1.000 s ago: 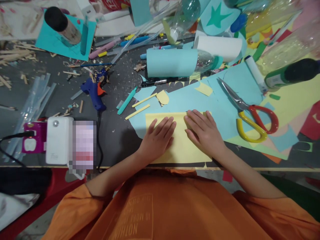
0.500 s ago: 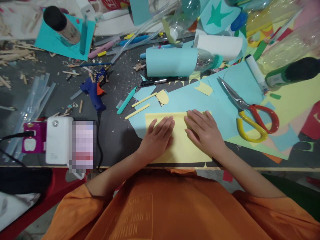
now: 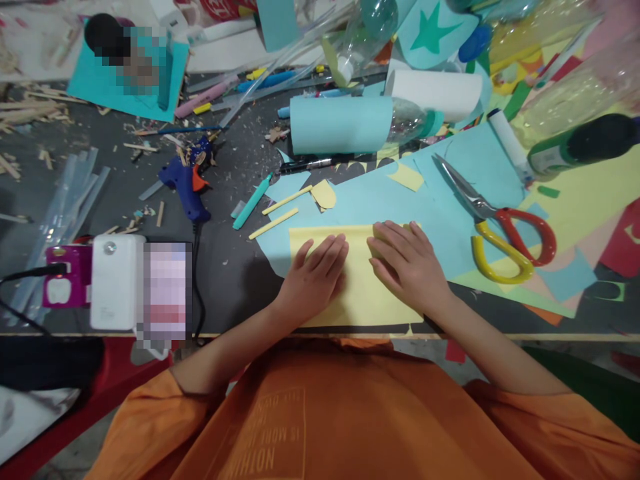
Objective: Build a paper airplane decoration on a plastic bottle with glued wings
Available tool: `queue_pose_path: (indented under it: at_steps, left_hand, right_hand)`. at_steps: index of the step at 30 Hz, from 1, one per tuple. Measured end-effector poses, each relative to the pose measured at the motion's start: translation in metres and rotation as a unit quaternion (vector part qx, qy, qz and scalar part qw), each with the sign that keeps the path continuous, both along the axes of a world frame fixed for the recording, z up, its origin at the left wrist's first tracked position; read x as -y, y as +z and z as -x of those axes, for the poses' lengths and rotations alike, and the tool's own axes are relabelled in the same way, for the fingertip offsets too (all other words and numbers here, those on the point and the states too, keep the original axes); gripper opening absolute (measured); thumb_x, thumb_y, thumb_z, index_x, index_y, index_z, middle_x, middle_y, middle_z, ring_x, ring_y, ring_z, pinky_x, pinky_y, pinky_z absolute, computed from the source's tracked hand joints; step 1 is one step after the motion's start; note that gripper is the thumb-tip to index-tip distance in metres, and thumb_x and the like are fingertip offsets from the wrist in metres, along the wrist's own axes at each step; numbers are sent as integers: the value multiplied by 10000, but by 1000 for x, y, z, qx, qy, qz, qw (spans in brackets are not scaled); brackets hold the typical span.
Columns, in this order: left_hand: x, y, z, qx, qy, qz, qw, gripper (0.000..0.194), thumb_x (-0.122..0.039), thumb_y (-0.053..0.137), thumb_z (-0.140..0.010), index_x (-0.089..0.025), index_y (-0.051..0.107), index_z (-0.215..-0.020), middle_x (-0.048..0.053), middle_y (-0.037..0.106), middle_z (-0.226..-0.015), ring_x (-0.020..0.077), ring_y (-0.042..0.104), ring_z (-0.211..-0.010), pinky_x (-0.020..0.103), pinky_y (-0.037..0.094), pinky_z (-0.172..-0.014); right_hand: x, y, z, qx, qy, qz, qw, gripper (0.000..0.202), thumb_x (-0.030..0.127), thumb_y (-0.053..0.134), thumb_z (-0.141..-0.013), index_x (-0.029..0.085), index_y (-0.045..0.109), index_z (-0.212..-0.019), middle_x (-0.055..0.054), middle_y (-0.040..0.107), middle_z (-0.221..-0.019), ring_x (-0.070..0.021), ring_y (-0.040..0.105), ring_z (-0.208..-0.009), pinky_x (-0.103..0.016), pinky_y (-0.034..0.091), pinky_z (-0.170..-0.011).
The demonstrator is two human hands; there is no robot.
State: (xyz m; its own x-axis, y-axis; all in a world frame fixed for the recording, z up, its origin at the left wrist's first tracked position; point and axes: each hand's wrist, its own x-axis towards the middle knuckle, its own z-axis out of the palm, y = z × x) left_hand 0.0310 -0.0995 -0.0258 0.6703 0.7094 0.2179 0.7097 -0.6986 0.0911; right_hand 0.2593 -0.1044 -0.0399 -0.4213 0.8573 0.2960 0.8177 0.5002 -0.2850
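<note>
A sheet of yellow paper (image 3: 370, 293) lies at the table's front edge, its far edge slightly curled or folded over. My left hand (image 3: 315, 273) rests on the sheet's left part with the fingers stretched out. On its right part lies my right hand (image 3: 407, 263), flat, the fingertips on the far edge. Beneath the far side spreads a larger light-blue sheet (image 3: 360, 193). Two thin yellow paper strips (image 3: 273, 223) and a small rounded yellow cutout (image 3: 325, 195) sit just beyond my left hand. To the right of my right hand are scissors (image 3: 493, 220) with red and yellow handles.
A blue glue gun (image 3: 187, 187) and a white power bank (image 3: 117, 281) are on the left. Across the back lie a blue-wrapped bottle (image 3: 343, 125), a white roll (image 3: 435, 92) and a teal marker (image 3: 253, 201). A dark-capped bottle (image 3: 580, 147) lies right.
Both hands stay in place on the yellow paper. The whole view has shifted very slightly; nothing else has visibly moved.
</note>
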Motion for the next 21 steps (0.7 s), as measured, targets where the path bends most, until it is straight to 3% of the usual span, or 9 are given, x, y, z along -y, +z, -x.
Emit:
queue_pose_path:
  at_steps: [21]
  left_hand:
    - [0, 1, -1, 13, 1, -4, 1000, 394, -193, 406, -988, -68, 553, -1332, 127, 674, -1353, 225, 592, -1270, 391, 365, -1084]
  right_hand:
    - [-3, 2, 1, 17, 10, -55, 998, 224, 220, 561, -957, 208, 613, -1174, -118, 722, -1275, -261, 651, -1230, -457, 432, -1109]
